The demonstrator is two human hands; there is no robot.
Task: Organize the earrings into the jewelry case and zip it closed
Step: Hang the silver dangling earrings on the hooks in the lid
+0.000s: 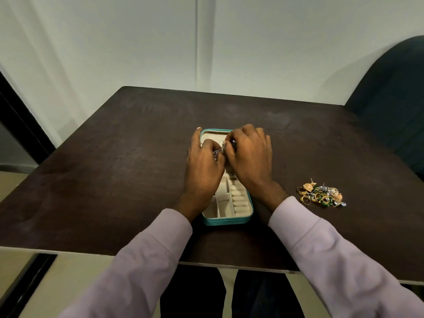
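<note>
While both hands work over the far half of the case, the lot reads as follows.

Case: small teal zip-round jewelry case (227, 220) with cream padded lining, lying open mid-table, long axis running near to far; near half shows square compartments on the left and a row of ring rolls on the right.

Table: dark brown wooden tabletop (114, 157), bearing the case and the loose jewelry.

Left hand: left hand (203, 166) over the case's far-left part, fingers curled, pinching a small dark-stoned silver earring (216, 153).

Right hand: right hand (249, 157) just beside it, fingertips touching the left's, pinching what appears to be the same piece or its mate; which, cannot tell.

Remaining stock: tangled heap of gold, green and clear-stoned earrings (321, 193), on the table well to the right of the case, apart from it.

Handling, earrings: judged very light, rigid but delicate; posts and hooks thin and apt to bend or snag one another in the heap. Best taken by the body or stone setting with fingertips, one at a time, teased free rather than pulled.

Handling, case: judged light, shell semi-stiff, lining soft; likely to slide on the smooth top, so steady one wall while loading and when running the zip.

Progress: early; most pieces not yet stowed, zip open.
</note>
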